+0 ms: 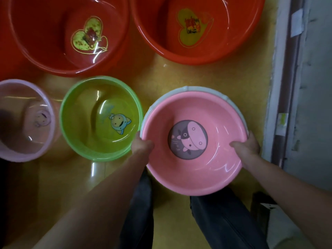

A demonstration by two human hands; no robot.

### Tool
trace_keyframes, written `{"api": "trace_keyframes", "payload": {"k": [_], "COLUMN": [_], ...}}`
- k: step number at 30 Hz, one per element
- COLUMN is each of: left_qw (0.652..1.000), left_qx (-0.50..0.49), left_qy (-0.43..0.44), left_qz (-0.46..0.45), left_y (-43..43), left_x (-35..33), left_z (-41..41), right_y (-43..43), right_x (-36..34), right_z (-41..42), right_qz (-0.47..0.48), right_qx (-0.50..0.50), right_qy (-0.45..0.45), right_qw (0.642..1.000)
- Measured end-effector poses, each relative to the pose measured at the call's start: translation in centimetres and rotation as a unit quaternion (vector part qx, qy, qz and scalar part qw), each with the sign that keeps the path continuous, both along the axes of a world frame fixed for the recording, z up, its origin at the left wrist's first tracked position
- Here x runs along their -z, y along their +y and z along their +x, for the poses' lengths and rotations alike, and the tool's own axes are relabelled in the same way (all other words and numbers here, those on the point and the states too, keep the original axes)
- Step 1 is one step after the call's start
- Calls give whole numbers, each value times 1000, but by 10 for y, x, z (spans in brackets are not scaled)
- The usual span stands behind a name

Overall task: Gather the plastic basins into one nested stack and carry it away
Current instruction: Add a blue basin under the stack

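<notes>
Basins of several colours lie spread over a yellow floor [224,78], seen from above. Nearest the person, a pink basin [194,169] with a round cartoon print on its bottom sits nested inside a pale blue-white basin [179,90], of which only the rim shows along the far and left edge. The left hand [142,146] grips the pink basin's left rim, thumb laid over the inside wall and the other fingers hidden beneath the rim; the right hand [248,144] grips the right rim in the same way, thumb inside, fingers wrapped out of sight below. Whether the nested pair rests on the floor or is lifted off it cannot be told. Just beside it on the left stands a green basin [89,141] with a small blue cartoon figure printed inside, its rim nearly touching the left hand. Further left is a translucent pale pink basin [27,153], partly cut off by the frame edge. Across the top lie two large red basins, the left red basin [45,56] and the right red basin [206,54], each with a heart-shaped print on its bottom. Dark trouser legs [215,221] show below the pink basin, and a grey door frame [280,87] runs down the right side.
</notes>
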State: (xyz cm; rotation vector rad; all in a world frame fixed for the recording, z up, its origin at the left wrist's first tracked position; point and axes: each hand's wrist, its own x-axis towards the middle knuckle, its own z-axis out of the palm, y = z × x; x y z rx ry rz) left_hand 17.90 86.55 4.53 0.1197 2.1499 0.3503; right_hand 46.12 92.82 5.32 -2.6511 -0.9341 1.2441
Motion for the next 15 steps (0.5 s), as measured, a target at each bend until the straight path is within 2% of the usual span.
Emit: {"api": "trace_keyframes", "payload": {"k": [7, 15], "left_qw": [998, 997], "left_qx": [-55, -71], "left_qy": [5, 1], "left_qz": [8, 4], "left_y": [-23, -49], "left_x": [-47, -73], "left_z": [-32, -99], "right_y": [7, -1], "right_x": [-51, -69], "right_z": [-39, -109], "right_qz": [6, 22], "right_qx": [-54, -83], "right_qy": [1, 16], "right_qw": [999, 996]}}
